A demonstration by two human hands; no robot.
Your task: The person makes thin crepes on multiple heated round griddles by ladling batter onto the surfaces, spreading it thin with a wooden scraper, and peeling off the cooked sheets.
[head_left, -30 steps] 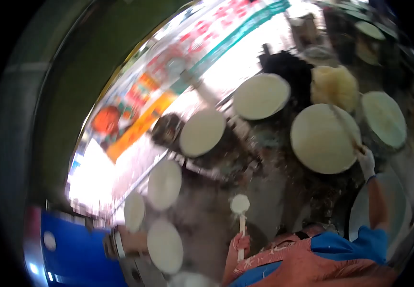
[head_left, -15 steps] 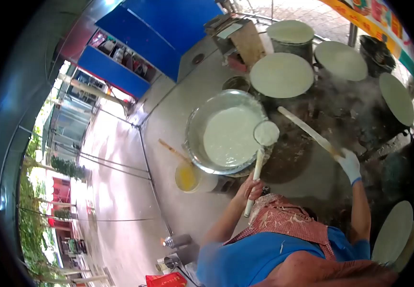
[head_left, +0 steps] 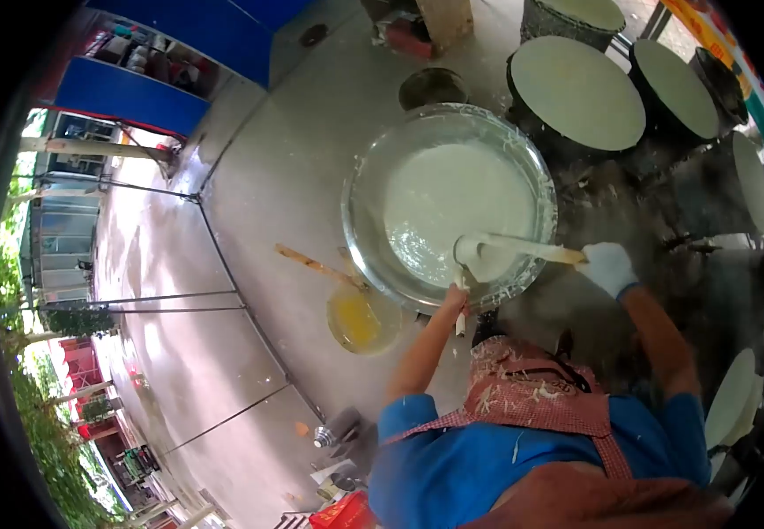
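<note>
My left hand (head_left: 457, 300) is closed around the handle of a ladle (head_left: 461, 324), whose bowl is over the near side of a large metal basin (head_left: 361, 227). White batter (head_left: 461, 198) fills much of the basin. In my right hand (head_left: 609, 268), which wears a white glove, is a flat wooden stick (head_left: 527, 246) coated pale along its far part. The stick's far end meets or overlaps the ladle's bowl; whether they touch I cannot tell. Left of the basin stands a bucket (head_left: 391, 324) with yellow liquid and a wooden-handled tool (head_left: 311, 262).
Several dark drums with round pale tops surround the right side, among them one large top (head_left: 580, 93) and another (head_left: 677, 88). Light steam drifts near them. A dark pot (head_left: 433, 86) sits behind the basin. A metal flask (head_left: 339, 428) stands at lower left, near a red bag (head_left: 346, 511).
My right hand has brought the stick leftward, from beside the basin to over it at the ladle. The ladle is now over the batter's near side. The camera view has shifted.
</note>
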